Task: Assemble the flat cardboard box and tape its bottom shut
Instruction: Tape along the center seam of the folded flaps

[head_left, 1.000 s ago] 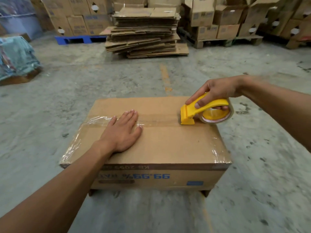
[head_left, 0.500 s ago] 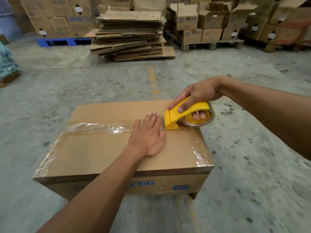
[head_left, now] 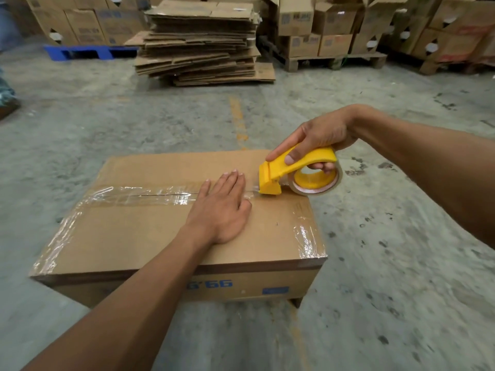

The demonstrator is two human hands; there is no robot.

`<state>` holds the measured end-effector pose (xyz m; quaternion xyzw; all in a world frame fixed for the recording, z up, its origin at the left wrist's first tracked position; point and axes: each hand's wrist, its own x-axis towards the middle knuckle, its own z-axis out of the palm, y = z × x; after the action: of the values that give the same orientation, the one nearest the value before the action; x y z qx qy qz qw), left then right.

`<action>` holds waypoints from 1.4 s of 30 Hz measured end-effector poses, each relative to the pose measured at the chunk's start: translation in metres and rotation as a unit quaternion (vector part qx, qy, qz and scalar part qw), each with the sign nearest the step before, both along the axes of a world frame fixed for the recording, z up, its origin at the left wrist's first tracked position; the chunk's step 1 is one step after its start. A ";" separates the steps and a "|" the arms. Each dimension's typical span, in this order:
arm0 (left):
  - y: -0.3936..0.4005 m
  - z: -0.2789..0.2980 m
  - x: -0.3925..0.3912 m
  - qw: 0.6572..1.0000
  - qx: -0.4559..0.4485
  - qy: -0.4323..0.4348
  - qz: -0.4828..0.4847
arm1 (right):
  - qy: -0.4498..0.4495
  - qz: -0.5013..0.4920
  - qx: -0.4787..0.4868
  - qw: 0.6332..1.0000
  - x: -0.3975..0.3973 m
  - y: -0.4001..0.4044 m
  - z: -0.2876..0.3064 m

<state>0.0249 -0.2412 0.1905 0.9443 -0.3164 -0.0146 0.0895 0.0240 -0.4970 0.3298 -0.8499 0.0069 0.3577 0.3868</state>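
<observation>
The left hand has slid right along the tape toward the dispenser. It lies flat, fingers spread, on the box on the floor; the right hand grips the dispenser. Seam-taping step; next probably needs tearing the tape.

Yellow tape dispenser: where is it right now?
In the head view the yellow tape dispenser sits right of centre, gripped by the right hand, its front edge on the cardboard box near the far right end, just beyond the left hand fingertips.
</observation>
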 end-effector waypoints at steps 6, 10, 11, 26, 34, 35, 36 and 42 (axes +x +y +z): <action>0.001 -0.001 0.003 1.000 0.009 -0.004 -0.006 | -0.003 -0.088 -0.020 0.996 -0.046 -0.065 0.017; 0.000 0.000 0.003 1.000 0.020 -0.010 -0.005 | -0.034 -0.088 -0.006 0.996 -0.058 -0.076 0.001; 0.000 0.002 0.002 1.000 0.026 -0.010 -0.005 | -0.040 -0.081 -0.005 0.996 -0.058 -0.076 -0.007; -0.097 0.026 -0.043 0.999 0.021 0.025 -0.008 | -0.089 -0.071 -0.006 0.993 -0.061 -0.071 -0.015; -0.108 0.004 -0.048 1.000 0.009 0.006 -0.005 | -0.056 -0.064 0.019 0.996 -0.060 -0.081 -0.011; -0.108 0.005 -0.047 1.000 0.009 0.006 -0.006 | -0.051 -0.061 0.015 0.997 -0.061 -0.083 -0.010; -0.108 0.005 -0.047 1.000 0.010 0.008 -0.006 | -0.048 -0.059 0.006 0.997 -0.062 -0.085 -0.008; -0.097 0.001 -0.040 1.000 0.015 0.006 0.002 | -0.096 -0.054 -0.089 0.990 -0.070 -0.083 -0.010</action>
<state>-0.0153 -0.3381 0.1914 0.9461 -0.3138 -0.0247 0.0768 -0.0458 -0.5797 0.3203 -0.9099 0.0477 0.2506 0.3271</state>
